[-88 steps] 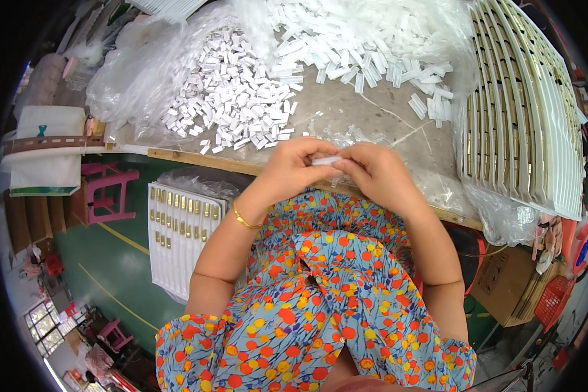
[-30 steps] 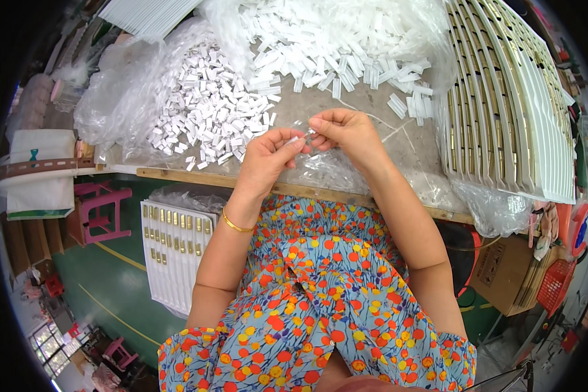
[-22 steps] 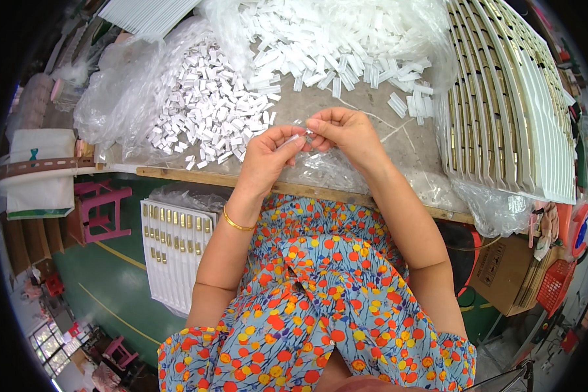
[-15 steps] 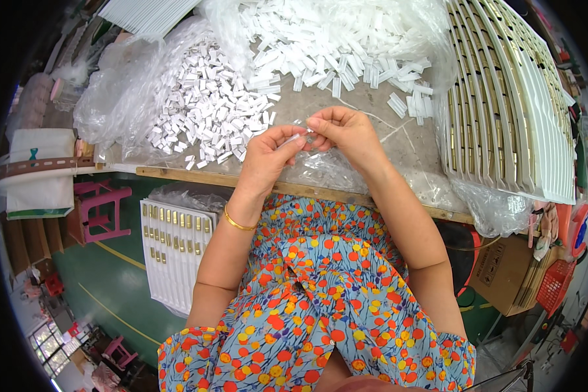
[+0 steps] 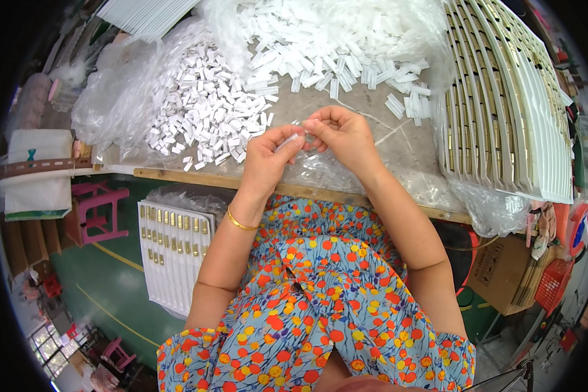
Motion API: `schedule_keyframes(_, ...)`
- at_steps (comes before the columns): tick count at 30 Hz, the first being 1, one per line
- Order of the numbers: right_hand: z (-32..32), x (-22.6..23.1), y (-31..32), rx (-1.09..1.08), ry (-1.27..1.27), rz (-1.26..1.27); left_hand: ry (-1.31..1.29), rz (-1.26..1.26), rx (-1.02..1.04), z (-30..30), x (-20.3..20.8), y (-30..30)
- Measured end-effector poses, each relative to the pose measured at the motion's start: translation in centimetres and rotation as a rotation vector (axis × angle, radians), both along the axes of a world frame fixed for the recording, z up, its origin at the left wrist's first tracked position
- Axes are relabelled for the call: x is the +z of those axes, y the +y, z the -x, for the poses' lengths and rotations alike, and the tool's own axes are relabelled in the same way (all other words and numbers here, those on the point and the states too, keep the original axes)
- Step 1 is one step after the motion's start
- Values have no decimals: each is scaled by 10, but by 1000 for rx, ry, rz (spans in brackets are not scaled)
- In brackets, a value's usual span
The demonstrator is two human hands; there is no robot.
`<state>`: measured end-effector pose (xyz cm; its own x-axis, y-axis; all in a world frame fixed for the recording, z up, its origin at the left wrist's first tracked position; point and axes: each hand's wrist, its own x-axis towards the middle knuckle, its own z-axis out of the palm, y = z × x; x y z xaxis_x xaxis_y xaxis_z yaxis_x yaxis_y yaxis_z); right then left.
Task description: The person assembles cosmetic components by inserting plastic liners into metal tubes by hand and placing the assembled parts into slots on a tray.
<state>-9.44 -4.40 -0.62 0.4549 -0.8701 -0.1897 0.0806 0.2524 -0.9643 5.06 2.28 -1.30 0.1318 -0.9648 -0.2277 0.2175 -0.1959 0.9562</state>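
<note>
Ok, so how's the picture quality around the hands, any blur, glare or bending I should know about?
Head view: even, soft light with no hard shadows; the left hand and right hand are sharp, pinching a small clear piece that is hard to make out. Head view: the clear plastic bags catch mild glare, and the stacked white trays and wooden table edge bend toward the dark rim.

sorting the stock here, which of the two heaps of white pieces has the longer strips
The far heap, at the top middle of the table above the hands. Its pieces are long narrow strips, while the left heap on clear plastic holds short, stubby blocks.
</note>
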Motion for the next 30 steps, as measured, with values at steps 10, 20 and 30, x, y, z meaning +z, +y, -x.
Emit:
schedule_keyframes(10,3,-9,2,-35,223,391,65,19,-24,-1,-9,4)
schedule_keyframes(20,235,193,11,-861,719,1146,208,-91,-191,40,-1,-8)
schedule_keyframes(30,439,199,-39,-718,1954,326,168,-129,-101,43,-3,4)
